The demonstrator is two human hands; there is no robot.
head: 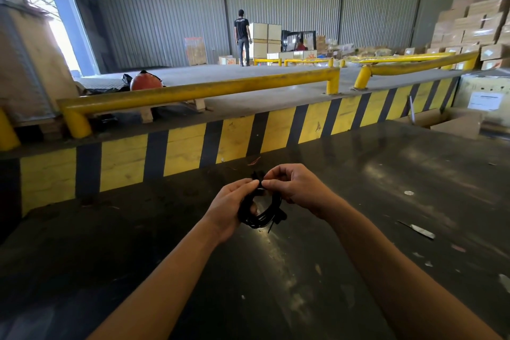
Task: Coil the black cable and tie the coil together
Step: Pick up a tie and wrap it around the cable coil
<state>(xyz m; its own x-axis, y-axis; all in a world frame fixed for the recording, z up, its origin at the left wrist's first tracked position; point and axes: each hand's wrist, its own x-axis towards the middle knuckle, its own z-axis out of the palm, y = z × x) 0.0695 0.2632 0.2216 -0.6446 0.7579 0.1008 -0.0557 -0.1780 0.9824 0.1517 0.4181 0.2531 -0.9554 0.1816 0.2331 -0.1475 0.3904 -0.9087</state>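
The black cable is wound into a small coil held just above the dark table. My left hand cups the coil from the left, fingers through its loop. My right hand pinches a black strap or cable end at the top of the coil, its fingertips meeting my left thumb. A thin black tail sticks out under the coil. The part of the cable inside my left palm is hidden.
A knife-like blade lies on the table at the right, with small scraps around it. A yellow-and-black striped ledge and yellow rails stand behind the table. An open cardboard box sits far right. A person stands far off by stacked boxes.
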